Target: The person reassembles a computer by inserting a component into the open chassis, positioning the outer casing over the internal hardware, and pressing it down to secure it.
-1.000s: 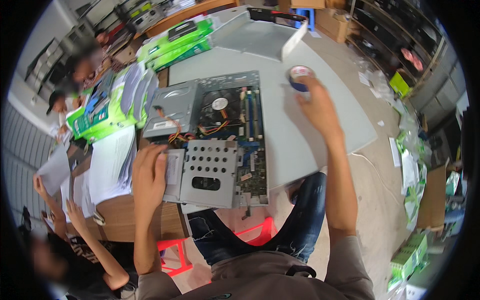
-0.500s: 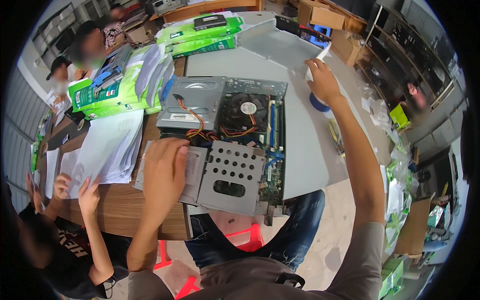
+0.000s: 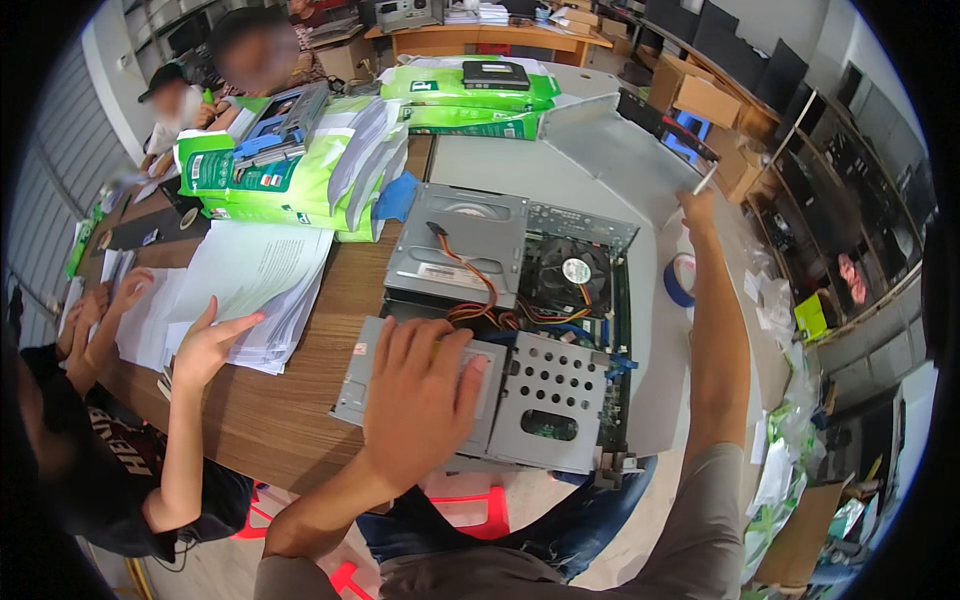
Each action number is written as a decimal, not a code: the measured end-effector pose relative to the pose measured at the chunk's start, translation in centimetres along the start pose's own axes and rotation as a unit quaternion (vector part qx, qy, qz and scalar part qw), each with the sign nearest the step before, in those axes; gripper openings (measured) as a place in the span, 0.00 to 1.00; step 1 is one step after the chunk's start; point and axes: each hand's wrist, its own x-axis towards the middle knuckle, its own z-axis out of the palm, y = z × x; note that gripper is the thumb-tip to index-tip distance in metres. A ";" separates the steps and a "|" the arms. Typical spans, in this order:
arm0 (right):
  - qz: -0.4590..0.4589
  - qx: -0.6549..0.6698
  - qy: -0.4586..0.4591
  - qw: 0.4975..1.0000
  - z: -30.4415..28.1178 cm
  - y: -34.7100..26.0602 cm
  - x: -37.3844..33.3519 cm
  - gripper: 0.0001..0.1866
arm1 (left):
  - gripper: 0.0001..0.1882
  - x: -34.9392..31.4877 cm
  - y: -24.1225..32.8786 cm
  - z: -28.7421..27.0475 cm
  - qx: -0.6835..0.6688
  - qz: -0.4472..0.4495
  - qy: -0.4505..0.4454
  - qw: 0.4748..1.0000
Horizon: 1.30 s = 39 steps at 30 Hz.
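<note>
An opened desktop computer case [image 3: 615,300] lies flat before me, with a cooling fan [image 3: 568,275], wires and a green circuit board showing. My left hand [image 3: 420,385] rests flat, palm down, on the metal drive [image 3: 360,375] at its near left side. Next to that drive is a perforated metal bracket [image 3: 550,400]. An optical drive [image 3: 455,240] fills the far left part of the case. Off to the right, my right hand [image 3: 698,212] is closed around a thin white stick-like thing [image 3: 706,180], mostly hidden by the fingers.
A blue-rimmed tape roll [image 3: 680,280] lies below my right hand. The detached metal cover [image 3: 610,140] is beyond the case. Green paper packs [image 3: 300,180] and loose papers [image 3: 260,280] are on the left, where a co-worker's hand [image 3: 205,345] hovers. Shelves [image 3: 840,200] line the right.
The view has shifted, so the case appears lower and further right. My right hand keeps the white thing, which now shows as a thinner stick. My left hand stays on the drive, and the co-worker's hand has opened by the papers.
</note>
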 end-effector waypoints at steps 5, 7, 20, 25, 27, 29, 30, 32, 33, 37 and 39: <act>0.130 0.133 -0.113 0.976 -1.4 2.7 5.3 0.11 | 0.14 0.7 1.3 1.0 -0.008 -0.005 -0.005 1.000; 0.038 0.224 -0.121 0.966 -1.9 4.7 6.9 0.06 | 0.14 0.9 1.3 1.2 -0.014 0.002 -0.012 1.000; 0.185 0.355 -0.151 0.904 -6.6 6.6 8.4 0.18 | 0.13 0.8 1.0 1.3 -0.009 0.004 0.011 1.000; 0.402 0.417 -0.178 0.796 -6.6 -2.3 1.1 0.29 | 0.13 0.2 0.3 1.6 0.009 0.009 0.033 0.999; 0.390 0.402 -0.175 0.810 -7.1 -4.1 -0.5 0.29 | 0.13 0.2 0.5 1.6 0.006 0.009 0.036 0.999; 0.375 0.326 -0.157 0.854 -6.4 -5.0 -1.6 0.31 | 0.11 0.1 0.6 1.4 -0.001 -0.001 0.045 0.999; 0.346 0.393 -0.154 0.838 -6.6 -3.8 -0.6 0.27 | 0.11 0.2 0.7 1.4 -0.011 0.007 0.047 0.999; 0.306 0.440 -0.118 0.836 -7.3 -1.1 2.4 0.24 | 0.11 0.5 1.0 1.8 -0.019 0.019 0.051 0.998; 0.275 0.491 -0.108 0.819 -7.0 -0.8 2.5 0.21 | 0.11 0.4 0.9 1.9 -0.019 0.021 0.049 0.998; 0.142 0.465 0.025 0.873 -4.7 -2.8 -1.5 0.15 | 0.12 0.0 0.4 1.6 0.010 0.001 0.034 0.999; 0.102 0.421 0.050 0.900 -6.7 -4.7 -3.1 0.15 | 0.12 0.2 0.5 1.5 0.007 0.000 0.028 1.000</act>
